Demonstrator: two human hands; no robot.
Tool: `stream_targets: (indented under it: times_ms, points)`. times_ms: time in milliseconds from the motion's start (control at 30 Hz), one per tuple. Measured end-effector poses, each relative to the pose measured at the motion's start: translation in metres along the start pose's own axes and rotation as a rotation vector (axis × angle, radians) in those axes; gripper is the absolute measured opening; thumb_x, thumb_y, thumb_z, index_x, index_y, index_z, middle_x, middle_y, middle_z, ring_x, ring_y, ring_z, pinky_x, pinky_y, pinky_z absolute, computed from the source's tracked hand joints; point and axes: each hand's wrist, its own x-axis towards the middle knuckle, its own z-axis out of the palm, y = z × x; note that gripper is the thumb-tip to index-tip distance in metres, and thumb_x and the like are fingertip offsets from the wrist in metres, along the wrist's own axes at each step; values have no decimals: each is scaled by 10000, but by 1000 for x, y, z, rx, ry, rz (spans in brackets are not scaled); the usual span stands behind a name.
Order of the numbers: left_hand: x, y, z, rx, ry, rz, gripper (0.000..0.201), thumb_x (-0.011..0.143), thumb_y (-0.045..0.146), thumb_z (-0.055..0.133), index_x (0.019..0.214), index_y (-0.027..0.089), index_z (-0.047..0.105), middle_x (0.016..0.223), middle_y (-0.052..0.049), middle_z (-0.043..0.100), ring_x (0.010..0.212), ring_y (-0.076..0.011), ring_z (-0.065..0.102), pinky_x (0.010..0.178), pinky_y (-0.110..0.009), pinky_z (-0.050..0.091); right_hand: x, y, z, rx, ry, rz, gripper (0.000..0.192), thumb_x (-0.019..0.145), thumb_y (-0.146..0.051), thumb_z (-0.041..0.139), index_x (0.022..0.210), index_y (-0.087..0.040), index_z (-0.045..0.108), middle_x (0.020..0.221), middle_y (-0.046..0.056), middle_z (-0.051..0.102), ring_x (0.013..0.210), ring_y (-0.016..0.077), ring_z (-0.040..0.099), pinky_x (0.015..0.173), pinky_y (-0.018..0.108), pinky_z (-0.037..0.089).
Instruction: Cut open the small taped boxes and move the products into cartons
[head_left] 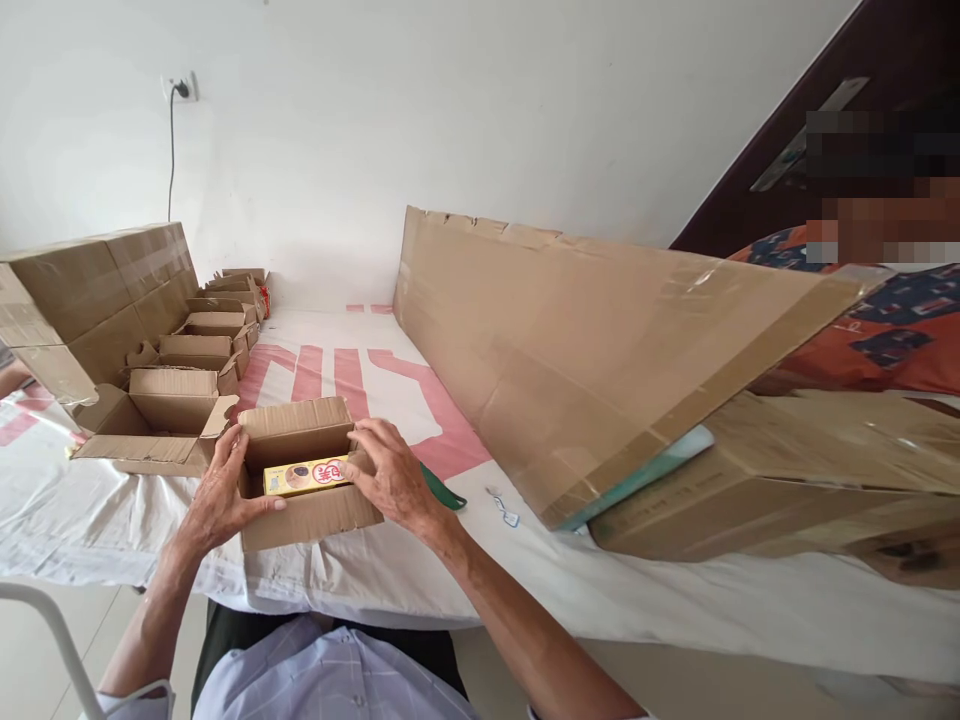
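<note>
A white-covered surface [420, 580] with red lettering carries everything. On its right lies a long flattened cardboard sheet [592, 350], tilted up over a large sealed carton [795, 490], with a person in patterned orange cloth [900, 320] behind it. At far left stand stacked sealed cartons [97, 290]. Beside them runs a row of about five open small boxes [187, 385], reaching back toward the wall. Nearest stands one open small cardboard box [307, 470] with one yellow packet [309, 476] inside. The left hand [221, 490] grips the box's left wall; the right hand [390, 475] curls over its right wall, fingers touching the packet's end. A green strip [442, 490] peeks out behind the right hand.
</note>
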Motion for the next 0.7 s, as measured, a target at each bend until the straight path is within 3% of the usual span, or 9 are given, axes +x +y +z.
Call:
stream_targets:
  times_ms: [133, 267, 467, 600, 700]
  points:
    - [1, 0, 0, 7, -1, 15, 1142, 800, 749, 824, 1713, 258, 345, 1765, -213, 317, 1609, -463, 384, 1282, -645, 397, -1, -5, -6, -3, -129, -139, 153, 960, -271, 734, 1109, -243, 718, 1195, 113, 741, 1273, 333, 623, 1106, 537, 514]
    - [1, 1, 0, 5, -15, 11, 1134, 813, 750, 814, 1715, 255, 337, 1755, -218, 335, 1597, -466, 402, 1265, -660, 417, 0, 0, -15, 115, -80, -146, 145, 916, -257, 761, 990, -252, 636, 1096, 89, 721, 1154, 306, 651, 998, 483, 540]
    - [0, -5, -1, -18, -63, 38, 1309, 702, 764, 892, 1743, 268, 271, 1759, -223, 305, 1614, -496, 353, 1270, -682, 396, -6, 28, -13, 255, 128, 124, 28, 901, -249, 607, 920, -259, 589, 1128, 90, 730, 1080, 274, 674, 966, 451, 538]
    - [-2, -10, -3, -46, -107, 91, 1371, 671, 687, 951, 1759, 294, 216, 1770, -209, 268, 1637, -491, 301, 1292, -671, 367, -13, 45, 2, 423, 58, 355, 278, 935, -408, 603, 1131, -237, 698, 1163, 102, 782, 990, 269, 731, 889, 436, 580]
    - [-2, -10, -4, -55, -113, 93, 1359, 671, 587, 983, 1758, 316, 214, 1752, -186, 289, 1621, -479, 336, 1288, -654, 384, -15, 47, 17, 513, -4, 398, 367, 963, -470, 557, 1152, -217, 742, 1132, 109, 803, 912, 260, 745, 785, 389, 588]
